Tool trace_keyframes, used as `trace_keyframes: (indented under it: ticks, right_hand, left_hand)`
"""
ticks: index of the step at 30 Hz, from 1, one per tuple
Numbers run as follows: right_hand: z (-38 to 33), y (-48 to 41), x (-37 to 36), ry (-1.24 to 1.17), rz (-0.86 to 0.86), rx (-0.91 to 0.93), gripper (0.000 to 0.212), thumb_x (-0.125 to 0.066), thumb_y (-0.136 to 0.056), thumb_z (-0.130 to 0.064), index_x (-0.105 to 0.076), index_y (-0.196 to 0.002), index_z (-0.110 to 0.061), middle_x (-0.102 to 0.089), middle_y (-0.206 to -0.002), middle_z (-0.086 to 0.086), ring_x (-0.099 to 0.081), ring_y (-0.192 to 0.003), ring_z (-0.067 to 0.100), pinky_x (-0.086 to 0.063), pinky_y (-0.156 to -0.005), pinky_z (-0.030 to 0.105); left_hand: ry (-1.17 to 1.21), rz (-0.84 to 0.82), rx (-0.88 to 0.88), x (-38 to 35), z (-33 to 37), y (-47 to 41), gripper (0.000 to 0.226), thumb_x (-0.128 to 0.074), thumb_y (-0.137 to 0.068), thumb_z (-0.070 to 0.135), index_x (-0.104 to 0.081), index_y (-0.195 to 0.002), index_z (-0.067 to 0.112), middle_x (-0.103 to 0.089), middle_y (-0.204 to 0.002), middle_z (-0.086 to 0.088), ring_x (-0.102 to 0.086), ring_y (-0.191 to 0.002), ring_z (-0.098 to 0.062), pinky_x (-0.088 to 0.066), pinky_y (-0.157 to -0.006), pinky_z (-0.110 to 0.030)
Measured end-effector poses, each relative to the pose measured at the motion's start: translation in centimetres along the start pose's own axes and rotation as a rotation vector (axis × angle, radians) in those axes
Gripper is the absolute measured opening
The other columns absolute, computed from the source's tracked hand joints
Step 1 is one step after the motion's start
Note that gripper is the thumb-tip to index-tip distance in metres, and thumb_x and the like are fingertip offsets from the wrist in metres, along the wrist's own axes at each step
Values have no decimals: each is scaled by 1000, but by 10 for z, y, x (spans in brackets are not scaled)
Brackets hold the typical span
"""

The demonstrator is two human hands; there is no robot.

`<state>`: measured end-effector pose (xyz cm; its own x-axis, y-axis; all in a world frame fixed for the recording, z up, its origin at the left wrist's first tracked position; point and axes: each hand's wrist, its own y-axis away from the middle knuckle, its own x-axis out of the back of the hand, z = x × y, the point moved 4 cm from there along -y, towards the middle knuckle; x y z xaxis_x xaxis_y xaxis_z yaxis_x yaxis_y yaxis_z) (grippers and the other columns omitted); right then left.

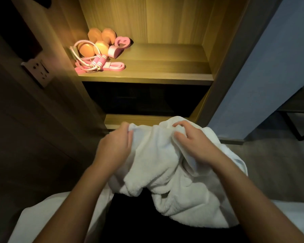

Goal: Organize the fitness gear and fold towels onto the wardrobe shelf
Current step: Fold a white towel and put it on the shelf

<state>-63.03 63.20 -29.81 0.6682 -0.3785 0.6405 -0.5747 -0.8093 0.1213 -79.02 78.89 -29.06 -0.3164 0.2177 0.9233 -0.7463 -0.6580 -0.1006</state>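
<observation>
Head camera shows one crumpled white terry towel (161, 163), held low in front of the wardrobe over the person's dark lap. The left hand (115, 148) pinches its upper left edge in a tight grip. The right hand (193, 144) has its grip curled into a fold at the upper right. At the left end of the lit wooden wardrobe shelf (165, 67) lie two orange dumbbells (85, 50), one pink skipping rope (96, 63) with two striped handles, and one flat pink band (117, 66), heaped together and touching. One wall socket (39, 71) sits to the left. The towel hides part of the lower wooden ledge (139, 120).
</observation>
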Motion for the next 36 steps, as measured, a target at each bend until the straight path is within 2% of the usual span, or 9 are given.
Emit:
trace_keyframes:
  ticks: [2, 5, 9, 17, 21, 23, 28, 32, 36]
  right_hand:
    - [7, -7, 31, 104, -4, -41, 32, -45, -98, -30, -52, -128, -21, -57, -113, -5, -56, -101, 17, -45, -83, 33]
    - [13, -23, 87, 236, 14, -85, 21, -51, -97, -23, -64, -103, -7, -65, -97, 7, -62, -93, 25, -49, -78, 39]
    - [23, -42, 155, 181, 108, -188, 18, -54, -96, -17, -63, -108, -7, -63, -104, 15, -62, -96, 31, -54, -84, 43]
    - [1, -59, 292, 33, 738, -206, 36, -60, -86, -18, -62, -115, 3, -61, -113, 25, -58, -101, 37, -50, -90, 47]
    - [-19, -51, 360, -82, 998, -159, 26, -54, -88, -16, -65, -101, 4, -60, -93, 22, -60, -93, 34, -44, -77, 39]
    - [-27, -50, 371, -106, 1023, -136, 25, -49, -86, -22, -61, -93, -1, -54, -88, 20, -57, -87, 32, -40, -73, 37]
    - [-33, -47, 367, -219, 1049, -75, 29, -47, -97, -17, -56, -116, 2, -53, -104, 15, -55, -103, 30, -43, -87, 40]
    - [-31, -47, 364, -156, 881, -101, 28, -53, -96, -13, -63, -116, 5, -56, -101, 10, -55, -101, 25, -38, -80, 32]
    - [-49, -46, 363, -197, 990, -20, 25, -47, -98, -13, -60, -114, 1, -58, -106, 16, -51, -96, 22, -40, -82, 36]
  left_hand:
    - [139, 63, 43, 12, -15, -14, 21, -34, -104, 28, -42, -90, 15, -51, -69, -2, -52, -61, -20, -34, -51, -33]
    - [293, 169, 126, 37, -39, -42, 24, -34, -104, 27, -46, -90, 12, -52, -76, -5, -51, -69, -21, -34, -54, -33]
    - [366, 284, 218, 68, -60, -86, 32, -33, -105, 30, -53, -104, 5, -57, -97, -16, -55, -90, -30, -41, -72, -39]
    - [491, 593, 393, 184, -80, -135, 37, -31, -104, 20, -51, -127, -1, -52, -129, -26, -49, -120, -40, -37, -100, -41]
    - [630, 773, 428, 242, -78, -145, 36, -31, -104, 17, -50, -128, -4, -51, -131, -27, -51, -113, -32, -39, -94, -36]
    - [613, 771, 416, 262, -72, -149, 36, -33, -104, 17, -52, -126, -4, -52, -129, -27, -52, -112, -34, -39, -93, -37]
    - [652, 824, 411, 291, -63, -154, 35, -32, -103, 15, -54, -122, -6, -52, -131, -28, -50, -121, -38, -38, -100, -39]
    - [607, 723, 447, 291, -61, -147, 29, -34, -102, 10, -53, -87, -7, -50, -134, -30, -48, -124, -41, -39, -100, -42]
    - [693, 780, 507, 289, -63, -155, 35, -35, -103, 11, -51, -129, -6, -51, -132, -27, -49, -124, -37, -40, -96, -41]
